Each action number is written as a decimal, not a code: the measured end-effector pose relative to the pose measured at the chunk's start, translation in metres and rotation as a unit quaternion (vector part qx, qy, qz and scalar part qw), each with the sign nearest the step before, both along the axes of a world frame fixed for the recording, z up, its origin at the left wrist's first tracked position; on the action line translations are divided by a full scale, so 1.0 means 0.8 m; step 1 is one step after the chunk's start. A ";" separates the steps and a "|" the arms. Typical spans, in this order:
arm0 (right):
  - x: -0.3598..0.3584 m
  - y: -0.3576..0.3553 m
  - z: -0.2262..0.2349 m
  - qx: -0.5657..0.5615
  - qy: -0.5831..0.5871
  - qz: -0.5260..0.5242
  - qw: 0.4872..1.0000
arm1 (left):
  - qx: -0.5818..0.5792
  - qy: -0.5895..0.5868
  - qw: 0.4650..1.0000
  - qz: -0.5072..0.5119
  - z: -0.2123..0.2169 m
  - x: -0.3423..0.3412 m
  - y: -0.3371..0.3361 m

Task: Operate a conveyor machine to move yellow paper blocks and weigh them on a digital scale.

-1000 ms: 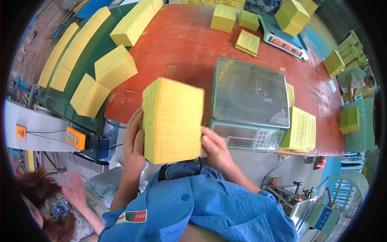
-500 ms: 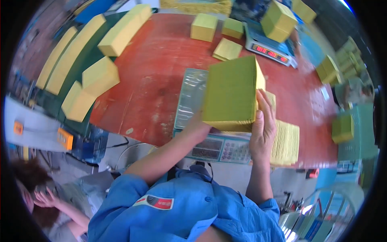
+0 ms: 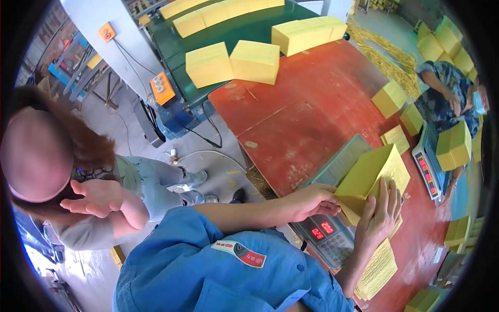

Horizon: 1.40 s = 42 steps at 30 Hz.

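Note:
A thick block of yellow paper (image 3: 364, 177) stands tilted over the tabletop scale (image 3: 332, 242), whose red digits are lit. My left hand (image 3: 314, 202) has its fingers curled at the block's lower left corner, where some sheets fan apart. Against the block's near right side lies my right hand (image 3: 383, 210), fingers stretched along it and thumb near the corner. Whether the block rests on the scale's plate is hidden. Beside my right wrist is a looser pile of yellow paper sheets (image 3: 378, 268).
The red tabletop (image 3: 291, 130) meets a green conveyor (image 3: 254, 26) bearing yellow blocks (image 3: 254, 60). A second scale (image 3: 429, 171) with a block on it stands at the right, near another person (image 3: 447, 88). Close on my left another person (image 3: 109, 203) raises a hand.
My view has swung to the left, bringing the nearby person further into sight. The paper block is lower and turned; my left hand now shows at its corner.

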State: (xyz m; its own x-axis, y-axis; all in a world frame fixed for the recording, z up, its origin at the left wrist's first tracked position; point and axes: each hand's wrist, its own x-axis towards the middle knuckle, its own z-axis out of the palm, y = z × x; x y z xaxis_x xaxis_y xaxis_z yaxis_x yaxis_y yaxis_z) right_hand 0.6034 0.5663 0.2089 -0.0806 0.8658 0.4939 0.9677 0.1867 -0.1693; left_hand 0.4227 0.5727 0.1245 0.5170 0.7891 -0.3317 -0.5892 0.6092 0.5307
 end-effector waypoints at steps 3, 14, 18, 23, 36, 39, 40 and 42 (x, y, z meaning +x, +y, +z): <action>-0.008 0.000 -0.005 0.007 -0.051 -0.016 0.999 | -0.003 0.043 0.999 -0.019 0.012 -0.057 0.008; -0.167 0.010 0.030 -0.020 0.323 0.131 0.937 | 0.261 0.461 0.746 0.404 0.023 -0.359 0.155; -0.301 0.109 -0.059 -0.266 0.532 0.226 0.771 | 0.322 0.655 0.492 0.474 0.028 -0.467 0.201; -0.410 0.212 -0.144 -0.376 0.636 0.201 0.643 | 0.294 0.801 0.329 0.405 0.038 -0.584 0.241; -0.524 0.377 -0.207 -0.370 0.687 0.076 0.621 | 0.189 0.813 0.532 0.144 0.015 -0.690 0.271; -0.539 0.411 -0.207 -0.352 0.694 0.058 0.626 | 0.207 0.813 0.520 0.159 0.004 -0.687 0.270; -0.540 0.417 -0.214 -0.323 0.682 0.046 0.654 | 0.209 0.824 0.499 0.167 0.004 -0.678 0.269; -0.539 0.444 -0.221 -0.288 0.668 0.041 0.685 | 0.205 0.825 0.505 0.149 0.015 -0.669 0.281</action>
State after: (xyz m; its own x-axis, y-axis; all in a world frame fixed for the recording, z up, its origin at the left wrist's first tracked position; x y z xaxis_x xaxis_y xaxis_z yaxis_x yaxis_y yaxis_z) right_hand 0.1719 0.9213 0.0324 0.0491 0.9677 -0.2474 -0.1329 -0.2392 -0.9618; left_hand -0.1121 0.7972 0.1362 -0.3587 0.9275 0.1052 0.8282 0.2642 0.4942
